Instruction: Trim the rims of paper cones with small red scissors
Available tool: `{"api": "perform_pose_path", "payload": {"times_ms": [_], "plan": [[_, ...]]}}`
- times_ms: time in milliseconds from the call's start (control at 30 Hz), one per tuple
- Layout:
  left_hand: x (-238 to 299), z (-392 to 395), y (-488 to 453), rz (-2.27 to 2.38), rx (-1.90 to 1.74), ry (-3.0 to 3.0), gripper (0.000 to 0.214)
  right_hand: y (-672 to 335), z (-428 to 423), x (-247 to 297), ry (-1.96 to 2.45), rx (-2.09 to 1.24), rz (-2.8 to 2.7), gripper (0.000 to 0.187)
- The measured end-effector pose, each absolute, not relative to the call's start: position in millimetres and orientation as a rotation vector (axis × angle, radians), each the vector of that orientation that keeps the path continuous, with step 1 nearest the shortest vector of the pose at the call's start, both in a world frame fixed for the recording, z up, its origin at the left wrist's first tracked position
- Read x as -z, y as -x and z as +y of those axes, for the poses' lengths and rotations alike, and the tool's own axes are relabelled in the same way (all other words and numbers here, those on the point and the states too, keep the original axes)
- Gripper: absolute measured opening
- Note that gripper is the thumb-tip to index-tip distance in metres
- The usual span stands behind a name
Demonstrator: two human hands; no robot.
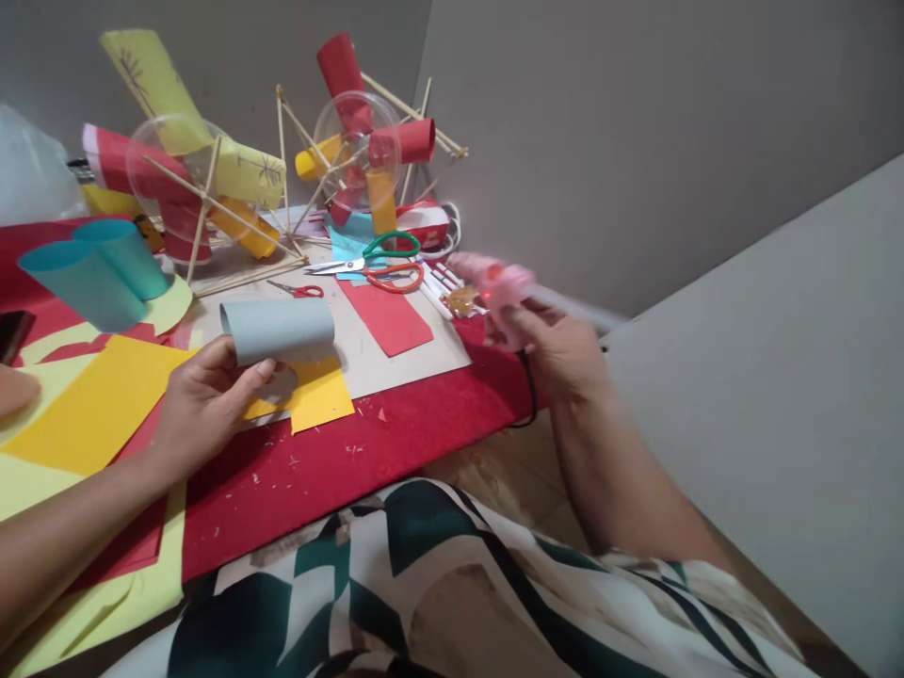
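Note:
My left hand [212, 391] holds a rolled tube of pale grey-blue paper [282, 330] on its side, thumb and fingers pinching its lower edge. To the right, my right hand [557, 344] is wrapped round a pink hot glue gun [505, 287] with a small red light. The gun's nozzle points left, over the table's right end, and a whitish glue stick [586, 309] juts from its back. The gun and tube are well apart. Below the tube lie pieces of yellow paper [323, 395]. A red paper rectangle [388, 315] rests on the pale board [367, 372] between my hands.
Green-and-orange-handled scissors [392, 259] and small red scissors [300, 290] lie behind the tube. Two wheel-like models of sticks, clear discs and paper tubes [204, 188] stand at the back. Teal paper tubes [91, 278] stand left. A wall [600, 141] rises behind.

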State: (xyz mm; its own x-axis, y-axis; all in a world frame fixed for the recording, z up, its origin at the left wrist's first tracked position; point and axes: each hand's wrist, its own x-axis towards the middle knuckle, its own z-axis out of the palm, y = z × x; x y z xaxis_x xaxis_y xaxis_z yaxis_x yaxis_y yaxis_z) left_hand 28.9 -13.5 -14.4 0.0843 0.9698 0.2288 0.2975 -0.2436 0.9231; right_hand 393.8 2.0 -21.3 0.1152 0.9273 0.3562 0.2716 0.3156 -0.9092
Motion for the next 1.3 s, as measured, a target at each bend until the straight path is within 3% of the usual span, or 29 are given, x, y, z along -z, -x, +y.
{"api": "perform_pose_path", "payload": {"times_ms": [167,300,633,833,967,1200,1300], "plan": [[16,-12,-25,1.316,-1.177,-1.834,0.019,-369,-6,8,0.847,-1.416,-1.035,0.044],[12,-13,-28,1.303,-1.197,-2.035,0.015,-343,-7,3,0.84,-1.585,-1.089,0.028],[4,-15,-29,1.095,-1.11,-2.602,0.017,-278,22,-18,0.712,-1.334,-1.551,0.016],[-5,-16,-31,1.125,-0.723,-3.215,0.018,-263,25,4,0.772,-1.416,-1.502,0.023],[-11,-19,-39,1.128,-0.488,-3.212,0.03,-260,16,2,0.857,-1.344,-1.55,0.028],[-5,-26,-38,1.017,-0.722,-2.837,0.025,-255,7,-3,1.043,-1.038,-1.731,0.015],[0,-28,-30,0.814,-1.022,-2.886,0.05,-261,12,0,1.06,-0.988,-1.633,0.012]]}}
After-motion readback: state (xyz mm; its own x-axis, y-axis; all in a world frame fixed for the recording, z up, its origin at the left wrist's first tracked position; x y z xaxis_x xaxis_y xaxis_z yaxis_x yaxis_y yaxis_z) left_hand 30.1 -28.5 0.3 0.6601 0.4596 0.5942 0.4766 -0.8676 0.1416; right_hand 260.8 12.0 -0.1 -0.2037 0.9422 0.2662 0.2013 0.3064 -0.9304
